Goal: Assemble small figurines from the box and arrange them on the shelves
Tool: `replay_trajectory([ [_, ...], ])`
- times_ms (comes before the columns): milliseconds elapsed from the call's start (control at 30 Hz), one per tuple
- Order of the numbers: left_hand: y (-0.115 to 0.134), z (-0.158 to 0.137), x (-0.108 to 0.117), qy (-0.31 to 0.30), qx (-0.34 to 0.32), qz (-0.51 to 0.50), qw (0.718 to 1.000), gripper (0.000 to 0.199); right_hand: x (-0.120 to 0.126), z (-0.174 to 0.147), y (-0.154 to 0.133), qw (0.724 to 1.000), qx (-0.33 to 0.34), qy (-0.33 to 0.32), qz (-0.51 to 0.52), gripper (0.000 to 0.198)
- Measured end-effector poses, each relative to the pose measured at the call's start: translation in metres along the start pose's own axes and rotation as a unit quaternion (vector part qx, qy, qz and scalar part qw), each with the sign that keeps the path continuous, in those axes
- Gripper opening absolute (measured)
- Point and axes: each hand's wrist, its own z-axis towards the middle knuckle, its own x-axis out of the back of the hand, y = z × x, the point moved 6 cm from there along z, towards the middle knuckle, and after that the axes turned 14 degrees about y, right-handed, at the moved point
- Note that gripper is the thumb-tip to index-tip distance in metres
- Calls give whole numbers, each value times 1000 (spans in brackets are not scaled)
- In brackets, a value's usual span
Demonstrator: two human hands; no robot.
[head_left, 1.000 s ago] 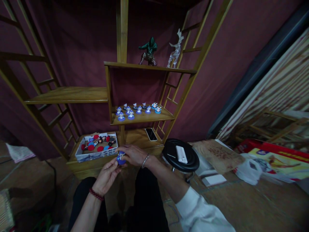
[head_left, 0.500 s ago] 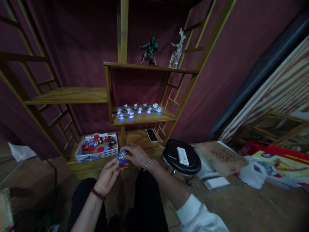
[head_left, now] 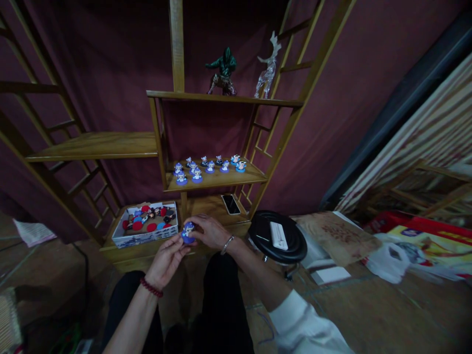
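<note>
A small purple-and-white figurine (head_left: 188, 233) on a round purple base is held between both hands in front of the low shelf. My left hand (head_left: 167, 258), with a dark red bead bracelet, has its fingers closed on the figurine's left and lower side. From the right, my right hand (head_left: 211, 231), wearing a silver bangle, pinches the same figurine. Similar figurines (head_left: 196, 175) stand in rows on the middle shelf (head_left: 221, 183) above. Left of the hands, a white cardboard box (head_left: 145, 239) holds several loose figurines and red and blue discs.
A phone (head_left: 231, 204) lies on the bottom shelf. On the upper shelf stand a green crouching statue (head_left: 223, 71) and a clear deer (head_left: 267, 69). To the right are a black round stool (head_left: 295, 243) with a white item (head_left: 279, 236) on it, and a plastic bag (head_left: 389, 261).
The figurine has been raised slightly and turned more upright in my hands. The view has shifted a little, so the shelves appear further left.
</note>
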Motion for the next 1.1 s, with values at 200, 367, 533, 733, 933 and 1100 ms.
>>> replay_trajectory([
  [200,1,7,-9,13,-7,-1,1000,16,5,-1,13,998,-51,35,21,27],
  [367,-1,10,-12,13,-2,6,1000,15,8,-1,16,997,-59,33,31,24],
  [533,1,8,-13,4,16,19,1000,14,10,-1,15,999,-21,5,35,22],
  [733,2,10,-22,1,33,29,999,14,19,2,15,999,-9,-2,37,22],
  [933,8,20,-35,22,7,24,999,12,27,0,28,993,-89,55,45,40],
  [1100,9,25,-43,24,10,15,1000,11,30,-2,38,989,-102,86,67,39],
])
